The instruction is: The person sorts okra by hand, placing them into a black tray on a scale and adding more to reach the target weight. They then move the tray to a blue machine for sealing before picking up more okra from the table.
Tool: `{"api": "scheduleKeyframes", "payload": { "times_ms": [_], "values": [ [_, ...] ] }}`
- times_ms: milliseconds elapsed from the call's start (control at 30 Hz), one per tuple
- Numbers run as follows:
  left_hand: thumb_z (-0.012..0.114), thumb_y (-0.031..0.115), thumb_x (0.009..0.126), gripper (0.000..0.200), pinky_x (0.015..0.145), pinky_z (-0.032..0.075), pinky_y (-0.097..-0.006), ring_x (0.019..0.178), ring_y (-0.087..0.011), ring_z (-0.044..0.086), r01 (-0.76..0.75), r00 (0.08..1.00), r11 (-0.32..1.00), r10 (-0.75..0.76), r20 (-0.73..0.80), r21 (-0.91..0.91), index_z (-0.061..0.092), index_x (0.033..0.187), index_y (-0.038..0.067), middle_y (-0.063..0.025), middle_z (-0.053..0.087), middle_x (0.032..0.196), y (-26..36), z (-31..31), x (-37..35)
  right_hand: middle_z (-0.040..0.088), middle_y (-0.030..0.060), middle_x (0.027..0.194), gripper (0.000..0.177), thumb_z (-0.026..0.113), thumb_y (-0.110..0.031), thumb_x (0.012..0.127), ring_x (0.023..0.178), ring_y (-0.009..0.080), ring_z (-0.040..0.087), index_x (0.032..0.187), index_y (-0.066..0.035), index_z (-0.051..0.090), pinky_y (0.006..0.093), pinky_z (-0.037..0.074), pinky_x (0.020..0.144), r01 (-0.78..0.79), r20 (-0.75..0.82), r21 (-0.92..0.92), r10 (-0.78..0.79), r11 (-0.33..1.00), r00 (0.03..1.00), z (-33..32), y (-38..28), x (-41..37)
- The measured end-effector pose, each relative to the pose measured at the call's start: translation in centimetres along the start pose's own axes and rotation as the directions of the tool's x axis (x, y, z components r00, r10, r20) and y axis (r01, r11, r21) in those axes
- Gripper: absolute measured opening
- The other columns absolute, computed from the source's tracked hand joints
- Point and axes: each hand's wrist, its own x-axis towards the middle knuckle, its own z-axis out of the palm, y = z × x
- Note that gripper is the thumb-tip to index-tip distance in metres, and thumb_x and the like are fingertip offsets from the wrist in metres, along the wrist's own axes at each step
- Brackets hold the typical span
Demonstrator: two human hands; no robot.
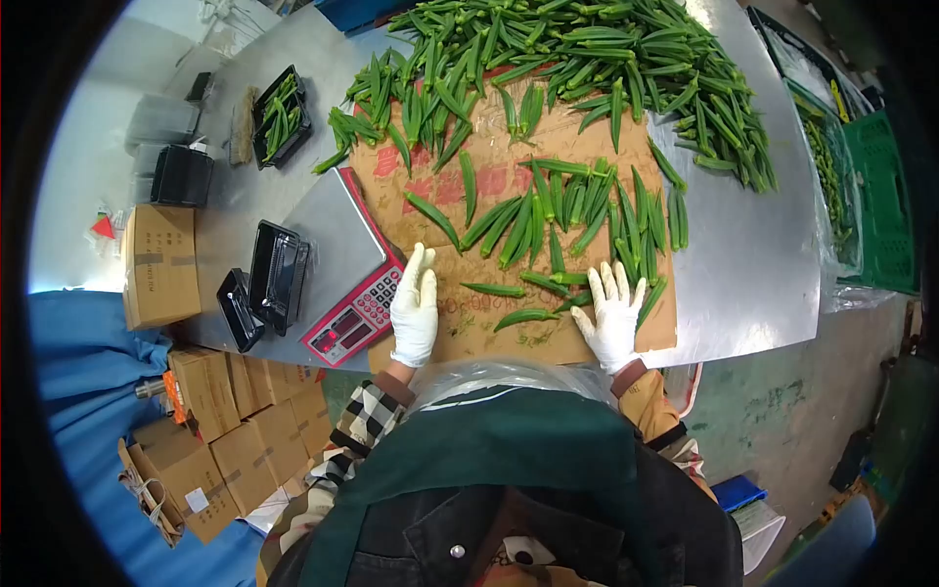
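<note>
My left hand (416,311), in a white glove, is at the left side of a flat cardboard sheet (460,342), beside the scale's keypad. Its fingers are stretched out with nothing in them. My right hand (612,315), gloved too, has its fingers spread at the near edge of some loose okra (628,233), fingertips right at the pods. Between the hands lie a few single pods, among them one okra pod (525,318). A red and white digital scale (342,230) stands left of my left hand.
A big okra heap (587,49) covers the table's far side. Left of the scale are black plastic trays (278,274) and a black tray of okra (282,115). A cardboard box (161,264) stands at the left edge, a green crate (880,201) at the right.
</note>
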Motion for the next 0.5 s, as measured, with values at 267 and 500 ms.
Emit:
{"api": "scheduleKeyframes", "payload": {
  "times_ms": [267,500],
  "values": [
    [0.050,0.006,0.105,0.043,0.102,0.046,-0.0260,0.121,-0.0145,0.060,0.026,0.998,0.976,-0.037,-0.047,-0.217,0.045,0.148,0.002,-0.0135,0.064,0.133,-0.1,-2.5,-0.5,0.068,0.0102,0.110,0.033,0.069,-0.017,0.083,0.109,0.0283,0.060,0.115,-0.007,0.067,0.0408,0.046,0.094,0.399,-0.182,0.225,-0.364,0.889,0.913,3.8,-10.1,3.6],
    [0.049,0.006,0.105,0.038,0.100,0.048,-0.0282,0.114,-0.0160,0.064,0.051,0.998,0.974,-0.045,0.032,-0.221,0.052,0.142,0.000,-0.0140,0.069,0.124,-1.5,-3.6,-2.1,0.063,0.0106,0.099,0.036,0.069,-0.014,0.082,0.096,0.0290,0.058,0.117,-0.006,0.067,0.0410,0.046,0.084,0.237,-0.006,0.207,-0.241,0.949,0.971,4.8,-11.6,3.3]
  ]
}}
